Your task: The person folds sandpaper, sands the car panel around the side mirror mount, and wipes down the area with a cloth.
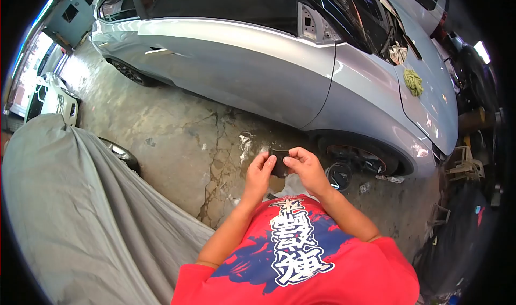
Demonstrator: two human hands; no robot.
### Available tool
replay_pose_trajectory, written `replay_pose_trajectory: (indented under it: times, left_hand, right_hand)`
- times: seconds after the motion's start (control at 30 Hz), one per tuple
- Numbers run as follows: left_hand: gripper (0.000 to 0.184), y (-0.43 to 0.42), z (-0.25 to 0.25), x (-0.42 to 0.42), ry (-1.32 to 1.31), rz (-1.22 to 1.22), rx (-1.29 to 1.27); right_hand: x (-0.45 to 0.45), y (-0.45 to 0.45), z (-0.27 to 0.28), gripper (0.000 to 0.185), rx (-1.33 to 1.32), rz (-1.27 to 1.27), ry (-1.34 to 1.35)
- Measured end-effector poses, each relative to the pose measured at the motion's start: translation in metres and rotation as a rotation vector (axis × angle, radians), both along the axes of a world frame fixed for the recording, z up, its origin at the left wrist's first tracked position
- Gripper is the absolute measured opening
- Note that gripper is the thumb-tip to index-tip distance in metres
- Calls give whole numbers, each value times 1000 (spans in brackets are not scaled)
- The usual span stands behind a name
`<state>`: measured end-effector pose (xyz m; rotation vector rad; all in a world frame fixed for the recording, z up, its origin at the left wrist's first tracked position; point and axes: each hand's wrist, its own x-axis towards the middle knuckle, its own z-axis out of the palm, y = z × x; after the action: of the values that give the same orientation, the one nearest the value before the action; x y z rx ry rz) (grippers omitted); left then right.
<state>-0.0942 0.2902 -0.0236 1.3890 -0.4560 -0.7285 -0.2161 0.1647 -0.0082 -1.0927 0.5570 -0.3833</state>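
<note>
Between my two hands, in front of my chest, is a small dark, flat piece (280, 166); its exact kind I cannot make out. My left hand (260, 170) pinches its left side, thumb on the near face. On the opposite side, my right hand (304, 166) grips the edge with thumb and fingers. Beyond the hands stands a silver-grey car (231, 63), its side towards me, with the front wheel (365, 157) just past my right hand. A bare bracket (317, 24) shows at the front corner of its window.
A grey cover (80, 197) drapes over something large on the left. On the bonnet lies a green cloth (413, 82), near a crumpled pale cloth (398, 54). A black bucket (338, 176) stands by the front wheel. Cracked concrete floor (188, 138) lies between. A plastic stool (466, 165) is at right.
</note>
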Motion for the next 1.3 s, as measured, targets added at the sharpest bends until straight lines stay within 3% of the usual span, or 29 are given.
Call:
replay_pose_trajectory:
  times: [0.07, 0.2, 0.4, 0.6, 0.8, 1.3]
  left_hand:
    - [26, 6, 1, 8, 256, -182, 83]
    - [21, -4, 15, -4, 319, 6, -41]
    - [15, 1, 0, 7, 299, -33, -38]
    - [19, 3, 5, 4, 318, -110, 7]
    - [18, 4, 5, 2, 334, -168, 45]
    - [20, -5, 1, -2, 301, -189, 87]
  right_hand:
    - [1, 0, -2, 19, 8, -45, 33]
    - [-1, -2, 5, 25, -20, -97, 168]
    - [-5, -1, 3, 31, -39, 20, 203]
    - [6, 1, 1, 28, -128, -51, 68]
    - [2, -8, -2, 18, -187, -19, 158]
    - [-4, -11, -12, 18, -134, -86, 149]
